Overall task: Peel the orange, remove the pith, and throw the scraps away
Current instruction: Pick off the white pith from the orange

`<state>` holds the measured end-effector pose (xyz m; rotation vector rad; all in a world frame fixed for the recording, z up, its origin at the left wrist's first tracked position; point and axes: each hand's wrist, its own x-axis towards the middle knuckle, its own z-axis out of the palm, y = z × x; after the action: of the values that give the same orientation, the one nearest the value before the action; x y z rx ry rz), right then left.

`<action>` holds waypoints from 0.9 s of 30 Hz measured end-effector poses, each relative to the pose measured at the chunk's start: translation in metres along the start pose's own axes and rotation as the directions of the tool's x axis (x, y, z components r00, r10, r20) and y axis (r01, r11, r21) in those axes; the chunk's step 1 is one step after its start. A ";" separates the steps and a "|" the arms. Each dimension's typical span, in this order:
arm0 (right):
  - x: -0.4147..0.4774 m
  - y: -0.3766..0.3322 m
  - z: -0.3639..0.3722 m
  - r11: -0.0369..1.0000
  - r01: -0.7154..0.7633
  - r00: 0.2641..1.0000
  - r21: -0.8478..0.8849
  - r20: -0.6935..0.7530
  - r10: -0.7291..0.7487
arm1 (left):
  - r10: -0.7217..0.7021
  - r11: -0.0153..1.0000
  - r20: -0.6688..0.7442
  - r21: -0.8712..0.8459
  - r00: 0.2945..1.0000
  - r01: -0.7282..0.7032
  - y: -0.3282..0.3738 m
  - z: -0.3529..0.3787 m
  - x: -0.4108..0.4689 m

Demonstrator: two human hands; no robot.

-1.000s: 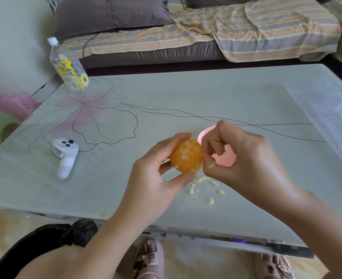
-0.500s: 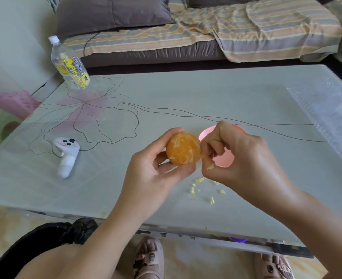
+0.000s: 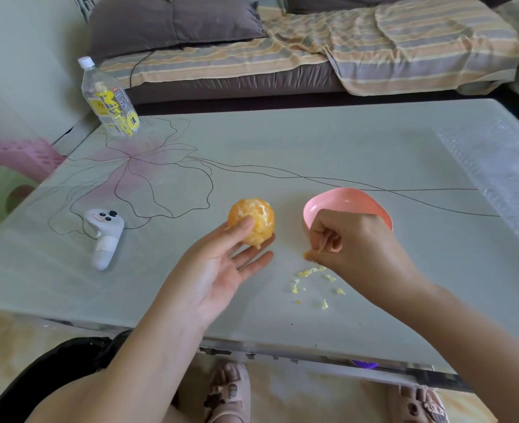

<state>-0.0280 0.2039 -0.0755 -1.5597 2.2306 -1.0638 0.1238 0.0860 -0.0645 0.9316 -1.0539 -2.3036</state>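
The peeled orange, with white pith streaks on top, rests on the fingertips of my left hand, thumb pressed on its front. My right hand is apart from the fruit, just above the table, fingers pinched on a small bit of pith. Several pale yellow pith scraps lie on the table below that hand. A pink bowl sits behind my right hand, partly hidden by it.
A white game controller lies at the left of the glass table. A plastic bottle stands at the far left corner. Bubble wrap covers the right edge. A black bag sits on the floor beside my knee.
My hands have separated. The right hand pulled a bit of pith off and moved right and down toward the table, uncovering the pink bowl. The left hand moved the orange left.
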 end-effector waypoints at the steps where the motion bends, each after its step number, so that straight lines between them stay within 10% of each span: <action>1: 0.001 0.001 0.003 1.000 0.016 1.000 -0.023 0.000 -0.016 | -0.043 0.998 -0.016 -0.053 0.999 0.042 -0.001 0.001 0.000; 27: 0.002 0.009 0.020 0.987 -0.059 0.996 -0.148 0.050 0.067 | -0.221 0.974 -0.095 -0.063 0.971 0.216 -0.012 0.003 0.004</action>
<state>-0.0246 0.1950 -0.0951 -1.5423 2.3516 -0.8464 0.1172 0.0922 -0.0739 1.1831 -0.8823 -2.4169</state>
